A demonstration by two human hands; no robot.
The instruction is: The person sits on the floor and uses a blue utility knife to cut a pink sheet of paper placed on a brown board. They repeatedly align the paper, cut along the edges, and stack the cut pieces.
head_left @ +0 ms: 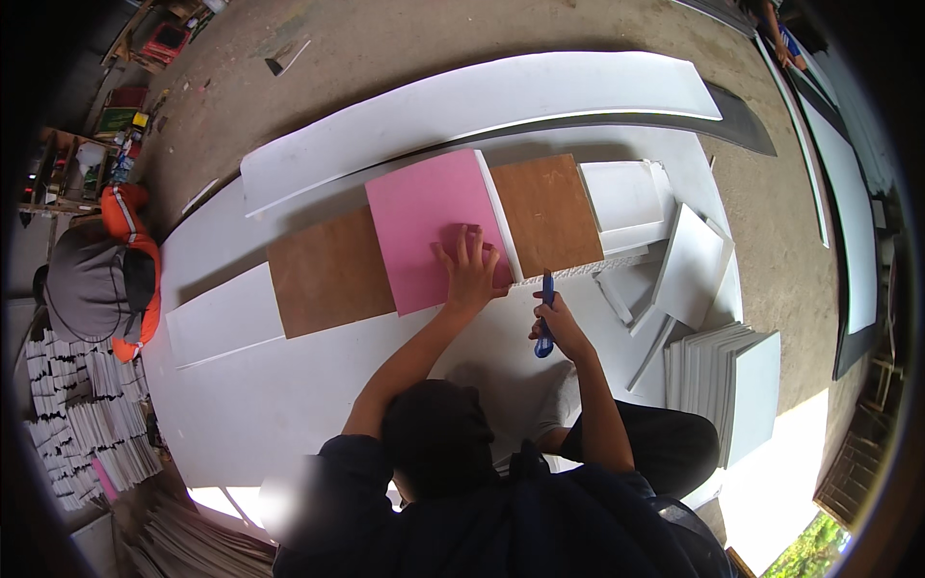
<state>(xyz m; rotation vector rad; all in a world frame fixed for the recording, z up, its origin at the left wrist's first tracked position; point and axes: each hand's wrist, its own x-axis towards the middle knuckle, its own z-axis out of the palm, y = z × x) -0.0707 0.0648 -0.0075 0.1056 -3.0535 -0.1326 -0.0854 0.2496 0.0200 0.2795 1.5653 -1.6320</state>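
Observation:
My left hand (469, 275) rests with spread fingers on the lower right part of a pink square board (424, 217), its thumb side by the board's right edge. In my right hand (567, 328) is a blue utility knife (546, 332), upright in the picture, its tip near the lower edge of a brown square board (549, 217). Another brown board (332, 272) lies to the left of the pink one. Beneath these runs a long white foam strip (231, 313), showing at the left. A white block (626, 197) sits at its right end.
A large white sheet (231, 424) lies underneath. Beyond is a long white panel (482, 101). Loose white pieces (692, 265) and a stack of white sheets (723, 385) stand right. A grey-and-orange bag (96, 279) is at left. Another person's hand (795, 58) shows far right.

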